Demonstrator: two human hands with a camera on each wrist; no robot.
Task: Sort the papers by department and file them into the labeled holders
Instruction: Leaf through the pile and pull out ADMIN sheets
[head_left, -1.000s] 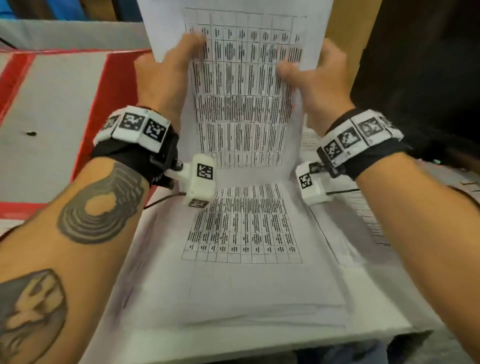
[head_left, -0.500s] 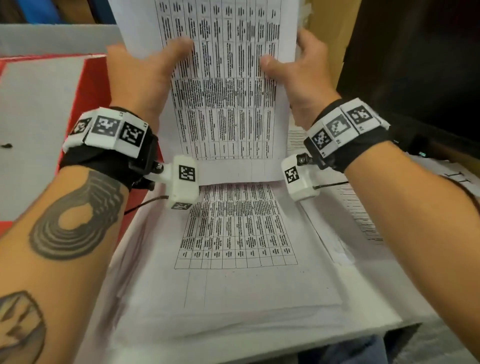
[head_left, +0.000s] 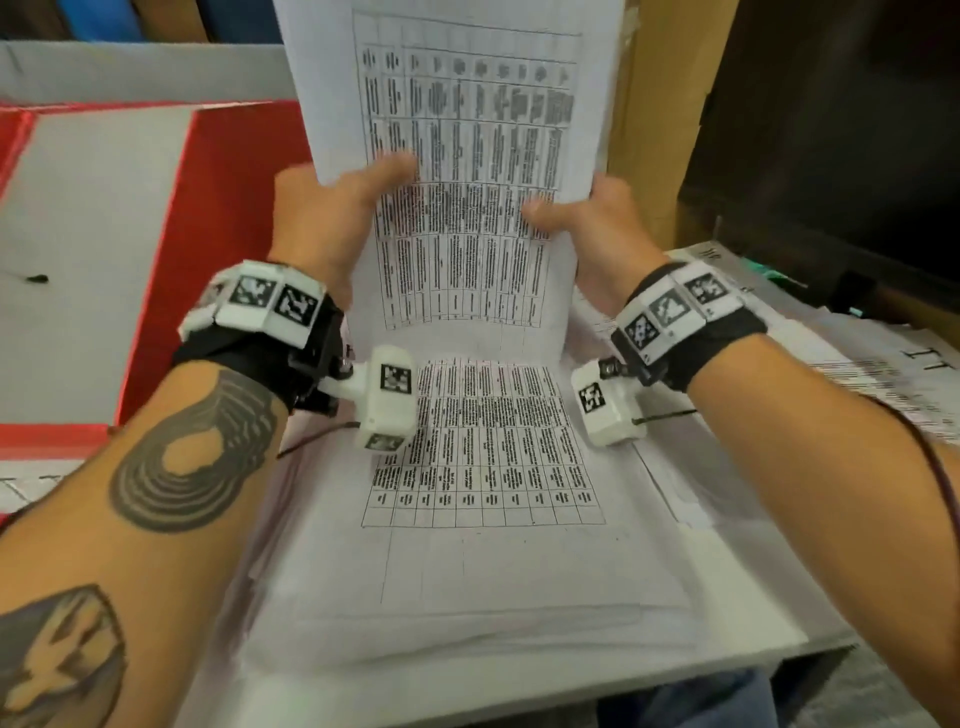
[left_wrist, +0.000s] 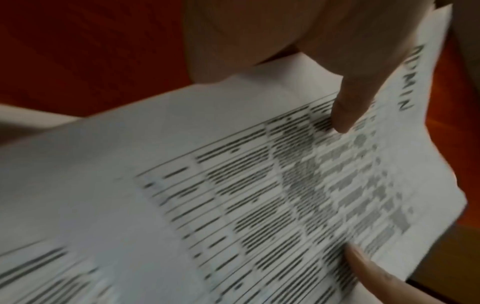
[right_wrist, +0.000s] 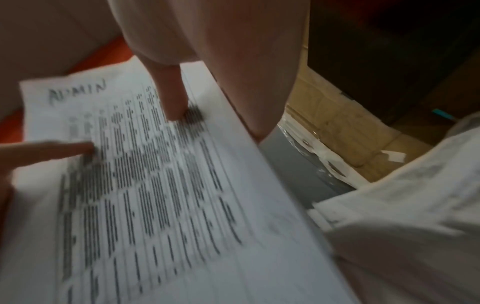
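- Head view: the left hand (head_left: 332, 218) and right hand (head_left: 597, 228) each pinch one side edge of a printed sheet (head_left: 467, 130), thumbs across its table.
- The sheet stands lifted and curved above the paper stack (head_left: 467, 597) at the worktop's (head_left: 753, 639) near edge.
- Wrist views show "ADMIN" handwritten at the sheet's top corner.
- More papers (head_left: 857, 353) lie towards the worktop's right edge.
- A red-and-white box (head_left: 104, 249) sits on the left.

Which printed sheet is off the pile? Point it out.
The sheet marked ADMIN, held upright by the left hand and right hand. The other table-printed sheet lies flat atop the stack.
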